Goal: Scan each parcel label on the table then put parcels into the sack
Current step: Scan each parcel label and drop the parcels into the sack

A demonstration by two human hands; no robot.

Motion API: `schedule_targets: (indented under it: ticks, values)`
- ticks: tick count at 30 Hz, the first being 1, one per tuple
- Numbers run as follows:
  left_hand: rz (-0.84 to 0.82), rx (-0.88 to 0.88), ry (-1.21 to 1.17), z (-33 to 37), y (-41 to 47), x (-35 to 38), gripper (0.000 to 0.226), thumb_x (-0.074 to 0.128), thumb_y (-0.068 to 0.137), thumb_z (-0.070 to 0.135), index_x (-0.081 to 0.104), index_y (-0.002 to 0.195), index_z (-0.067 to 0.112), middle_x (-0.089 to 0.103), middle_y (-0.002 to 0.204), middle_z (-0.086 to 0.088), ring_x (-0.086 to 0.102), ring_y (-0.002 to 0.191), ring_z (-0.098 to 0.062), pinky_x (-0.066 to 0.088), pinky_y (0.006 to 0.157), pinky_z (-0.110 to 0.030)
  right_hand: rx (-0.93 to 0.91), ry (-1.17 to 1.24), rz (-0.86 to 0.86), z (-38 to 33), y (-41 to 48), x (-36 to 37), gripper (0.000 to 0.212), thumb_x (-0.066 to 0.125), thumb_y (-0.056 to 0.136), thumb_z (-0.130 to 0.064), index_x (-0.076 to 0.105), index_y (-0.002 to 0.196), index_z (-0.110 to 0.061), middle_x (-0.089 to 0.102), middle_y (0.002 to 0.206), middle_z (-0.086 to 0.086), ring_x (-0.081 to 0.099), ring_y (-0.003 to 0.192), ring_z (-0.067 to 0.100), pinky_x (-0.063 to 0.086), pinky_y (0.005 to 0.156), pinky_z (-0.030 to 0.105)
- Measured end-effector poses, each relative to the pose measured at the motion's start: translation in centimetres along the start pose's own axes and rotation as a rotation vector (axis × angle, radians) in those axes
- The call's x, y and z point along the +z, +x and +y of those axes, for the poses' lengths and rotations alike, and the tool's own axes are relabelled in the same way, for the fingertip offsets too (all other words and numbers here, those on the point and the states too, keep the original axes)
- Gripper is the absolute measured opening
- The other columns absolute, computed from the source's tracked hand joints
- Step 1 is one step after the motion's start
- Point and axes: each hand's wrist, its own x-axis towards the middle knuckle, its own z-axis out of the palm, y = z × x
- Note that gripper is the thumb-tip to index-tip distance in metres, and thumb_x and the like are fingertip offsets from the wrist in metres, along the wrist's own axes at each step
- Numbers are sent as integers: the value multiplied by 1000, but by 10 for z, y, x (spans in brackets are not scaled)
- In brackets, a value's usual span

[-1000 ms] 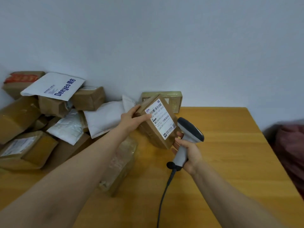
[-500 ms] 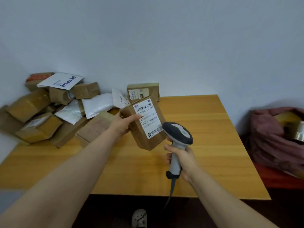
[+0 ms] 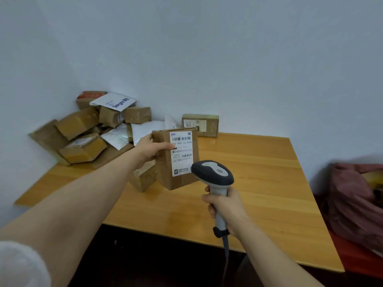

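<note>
My left hand (image 3: 149, 150) grips a brown cardboard parcel (image 3: 165, 172) by its upper left edge and holds it upright above the wooden table (image 3: 259, 183). Its white barcode label (image 3: 182, 154) faces me. My right hand (image 3: 224, 206) holds a grey and white handheld scanner (image 3: 213, 172) by the handle, its head just below and right of the label. A dark red sack (image 3: 356, 201) sits on the floor-side right of the table, open, with something yellow inside.
A heap of brown boxes (image 3: 83, 129) and white mailers (image 3: 116, 136) fills the table's far left corner against the wall. One more labelled box (image 3: 200, 124) stands at the back edge. Another brown parcel (image 3: 143, 177) lies behind my left wrist. The scanner cable (image 3: 226, 251) hangs down.
The view has pulled back and swung right, so the sack shows more. The parcel has turned upright with the label square to me, and the scanner has come nearer to it.
</note>
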Motion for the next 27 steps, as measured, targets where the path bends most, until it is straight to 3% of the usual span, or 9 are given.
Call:
schedule_targets:
  ticks: [11, 21, 24, 27]
  values:
    - [-13, 36, -12, 2, 11, -17, 47, 83, 70, 18, 58, 110, 21, 67, 104, 1, 63, 99, -18, 50, 81, -34, -35, -1, 13, -11, -1, 17, 16, 65, 80, 5, 55, 77, -8, 49, 54, 3, 40, 38, 19, 35, 45, 26]
    - [-41, 27, 18, 0, 29, -17, 50, 84, 69, 21, 58, 111, 22, 67, 108, -1, 62, 103, -20, 50, 94, -42, -52, 28, 32, -14, 7, 19, 14, 66, 81, 4, 58, 81, -7, 52, 61, 4, 41, 38, 17, 36, 45, 26]
    - [-90, -14, 20, 1, 34, -10, 52, 81, 72, 31, 59, 117, 18, 69, 107, -2, 63, 103, -21, 50, 92, -44, -46, 126, 106, -12, 11, 11, 15, 70, 82, 0, 62, 93, -6, 57, 70, 6, 46, 43, 17, 39, 47, 28]
    - [-234, -84, 7, 2, 38, 9, 45, 74, 78, 38, 63, 115, 16, 73, 101, -3, 65, 102, -23, 53, 80, -40, -20, 283, 257, -8, 19, -9, 28, 76, 81, -7, 61, 104, -8, 66, 80, 5, 63, 63, 19, 45, 51, 30]
